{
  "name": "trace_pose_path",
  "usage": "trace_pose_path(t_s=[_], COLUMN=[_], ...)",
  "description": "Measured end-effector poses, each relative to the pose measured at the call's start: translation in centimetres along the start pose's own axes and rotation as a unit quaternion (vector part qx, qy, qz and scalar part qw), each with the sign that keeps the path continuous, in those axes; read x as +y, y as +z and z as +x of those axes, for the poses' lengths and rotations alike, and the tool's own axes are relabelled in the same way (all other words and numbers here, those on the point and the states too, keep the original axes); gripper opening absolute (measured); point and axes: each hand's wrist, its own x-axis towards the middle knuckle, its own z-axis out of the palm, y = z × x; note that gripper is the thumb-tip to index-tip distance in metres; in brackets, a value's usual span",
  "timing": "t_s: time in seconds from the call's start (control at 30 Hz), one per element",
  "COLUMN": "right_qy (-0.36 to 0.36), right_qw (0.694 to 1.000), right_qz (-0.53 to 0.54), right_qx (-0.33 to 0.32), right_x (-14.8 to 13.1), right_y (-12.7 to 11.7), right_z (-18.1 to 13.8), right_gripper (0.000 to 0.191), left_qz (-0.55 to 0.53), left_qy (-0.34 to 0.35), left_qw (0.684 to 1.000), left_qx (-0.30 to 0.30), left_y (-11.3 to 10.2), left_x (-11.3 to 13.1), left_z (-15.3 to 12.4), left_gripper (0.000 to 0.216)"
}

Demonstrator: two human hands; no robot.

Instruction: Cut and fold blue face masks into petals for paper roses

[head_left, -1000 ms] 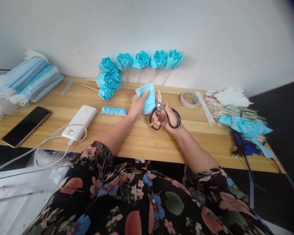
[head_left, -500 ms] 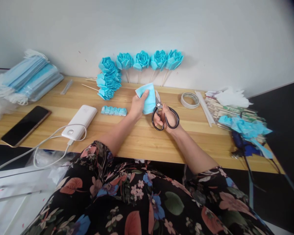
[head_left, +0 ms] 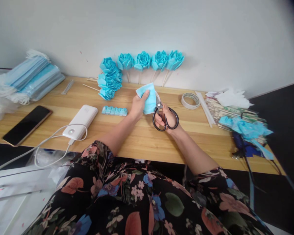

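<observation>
Pale wall [head_left: 147, 26] is backing the wooden counter [head_left: 147, 143], which is carrying everything. Mask pile [head_left: 36, 78] is sitting far left, stick pile [head_left: 225, 107] far right, probably staying out of the way there. Four-flower row [head_left: 142, 61] is leaning on the wall, stems down, presumably sparing the petals; flower cluster [head_left: 110, 80] is lying at its left end. Right hand [head_left: 168, 119] is gripping scissors [head_left: 159, 104], fingers hooking the handle loops, likely for leverage. Left hand [head_left: 138, 106] is holding blue cloth [head_left: 150, 104] above the counter, fingers pinching it, apparently keeping it steady; blades are sitting at its right edge, overlap unclear. Pleated strip [head_left: 114, 111] is lying near that hand, tape roll [head_left: 191, 106] right of the scissors.
</observation>
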Motion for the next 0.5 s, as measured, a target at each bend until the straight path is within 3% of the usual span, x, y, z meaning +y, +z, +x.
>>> trace_pose_path(t_s=[0.3, 0.5], right_qy=[0.010, 0.000], right_qw=[1.000, 1.000], right_qz=[0.004, -0.013], right_qx=[0.009, -0.019], right_x=[-0.10, 0.30], right_y=[0.07, -0.58], right_z=[-0.06, 0.14], right_gripper=[0.058, 0.062], left_qz=[-0.004, -0.011], left_qy=[-0.002, -0.004], left_qw=[1.000, 1.000], left_qx=[0.005, -0.002], left_y=[-0.07, -0.31], left_x=[-0.08, -0.05], left_z=[0.20, 0.40], left_gripper=[0.028, 0.028])
